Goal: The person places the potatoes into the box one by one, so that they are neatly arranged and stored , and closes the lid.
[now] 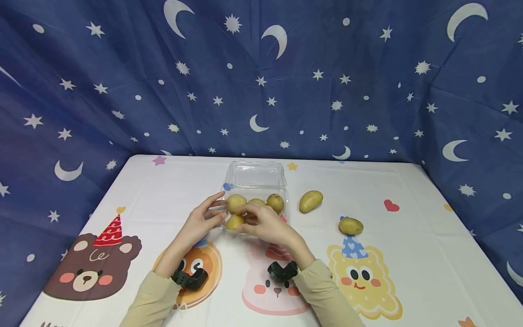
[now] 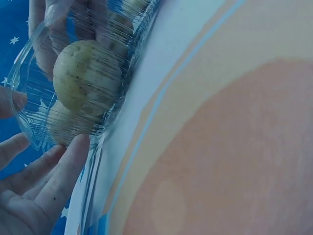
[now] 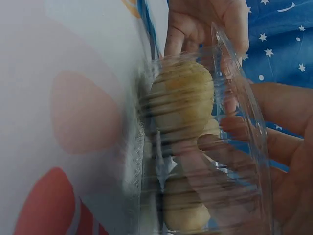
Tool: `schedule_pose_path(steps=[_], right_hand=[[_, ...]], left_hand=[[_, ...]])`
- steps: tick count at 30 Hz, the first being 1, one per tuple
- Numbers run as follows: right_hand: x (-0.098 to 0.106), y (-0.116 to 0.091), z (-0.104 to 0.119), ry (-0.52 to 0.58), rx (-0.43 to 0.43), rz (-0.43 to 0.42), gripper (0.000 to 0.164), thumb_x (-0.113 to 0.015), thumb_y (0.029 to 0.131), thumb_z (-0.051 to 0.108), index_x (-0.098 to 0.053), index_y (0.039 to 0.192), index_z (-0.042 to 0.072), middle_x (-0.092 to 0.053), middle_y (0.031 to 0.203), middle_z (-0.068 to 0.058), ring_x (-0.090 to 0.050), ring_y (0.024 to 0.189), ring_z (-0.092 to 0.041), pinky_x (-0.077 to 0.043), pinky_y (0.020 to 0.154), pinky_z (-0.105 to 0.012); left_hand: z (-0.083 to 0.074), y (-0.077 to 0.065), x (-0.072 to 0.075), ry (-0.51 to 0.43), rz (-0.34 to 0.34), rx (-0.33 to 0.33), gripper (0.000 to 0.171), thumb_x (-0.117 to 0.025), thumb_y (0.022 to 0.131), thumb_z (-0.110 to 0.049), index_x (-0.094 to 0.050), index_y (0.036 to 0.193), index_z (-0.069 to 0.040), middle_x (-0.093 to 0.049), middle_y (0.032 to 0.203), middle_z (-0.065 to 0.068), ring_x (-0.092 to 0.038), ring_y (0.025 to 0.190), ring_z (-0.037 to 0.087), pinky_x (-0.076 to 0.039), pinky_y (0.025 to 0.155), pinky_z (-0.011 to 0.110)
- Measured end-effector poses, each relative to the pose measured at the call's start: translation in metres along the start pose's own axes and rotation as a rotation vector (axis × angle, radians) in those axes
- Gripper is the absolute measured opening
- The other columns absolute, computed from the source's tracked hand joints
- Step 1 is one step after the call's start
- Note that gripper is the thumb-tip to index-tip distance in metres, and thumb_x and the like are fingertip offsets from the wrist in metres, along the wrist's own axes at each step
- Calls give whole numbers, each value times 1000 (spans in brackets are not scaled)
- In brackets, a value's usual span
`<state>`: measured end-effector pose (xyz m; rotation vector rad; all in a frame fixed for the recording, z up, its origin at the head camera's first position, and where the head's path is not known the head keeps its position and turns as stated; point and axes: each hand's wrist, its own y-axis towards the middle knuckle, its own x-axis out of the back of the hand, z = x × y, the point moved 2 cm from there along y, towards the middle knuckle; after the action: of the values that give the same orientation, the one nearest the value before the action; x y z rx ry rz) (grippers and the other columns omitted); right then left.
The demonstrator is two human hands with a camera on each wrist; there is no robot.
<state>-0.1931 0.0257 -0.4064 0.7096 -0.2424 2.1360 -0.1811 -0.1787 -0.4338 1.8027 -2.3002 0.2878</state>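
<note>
The left hand (image 1: 206, 218) spreads its fingers beside the clear container (image 1: 255, 175); the right hand (image 1: 265, 223), grip indiscernible, reaches over potatoes (image 1: 236, 203) within.

Yellow-brown potatoes (image 1: 311, 201); star-patterned blue curtain (image 1: 302, 54)

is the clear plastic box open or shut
The clear plastic box is open: in the head view its lid lies back on the far side, the potatoes are uncovered, and the right hand reaches inside.
</note>
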Motion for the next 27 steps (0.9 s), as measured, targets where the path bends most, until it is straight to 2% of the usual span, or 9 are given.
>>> schedule_pose_path(steps=[6,12,15,24,27], right_hand=[[5,-2,1,-89,-35,-43,27,-70,86,11,-66,111,4,-66,106,-7,-64,90,-16,-53,77,-22],[2,-3,0,-8,-40,27,24,-65,91,13,-65,113,3,-64,111,-8,-67,101,-18,-54,83,-20],[2,-2,1,-20,-23,38,25,-63,92,15,-65,114,3,-65,112,-8,-66,103,-18,-54,85,-23],[6,-5,3,-108,-49,27,26,-60,93,21,-67,114,7,-67,109,-5,-64,91,-13,-53,78,-23],[6,-5,3,-89,-45,35,26,-60,93,21,-68,114,7,-67,107,-4,-64,90,-12,-52,77,-21]], left_hand=[[0,1,-1,1,-6,8,61,-60,95,-19,-33,150,-15,-46,143,22,-52,127,40,-58,87,34],[1,1,-1,5,-5,3,61,-59,95,-17,-33,150,-15,-47,142,22,-52,127,41,-57,88,39],[1,0,0,4,-7,-1,61,-59,95,-16,-33,150,-15,-47,142,22,-52,127,41,-57,88,40],[3,1,-1,-11,-5,3,62,-59,94,-16,-33,150,-15,-46,142,23,-52,127,41,-57,88,34],[2,1,0,-10,-8,9,62,-59,94,-16,-32,150,-14,-46,142,22,-52,127,40,-57,88,34]])
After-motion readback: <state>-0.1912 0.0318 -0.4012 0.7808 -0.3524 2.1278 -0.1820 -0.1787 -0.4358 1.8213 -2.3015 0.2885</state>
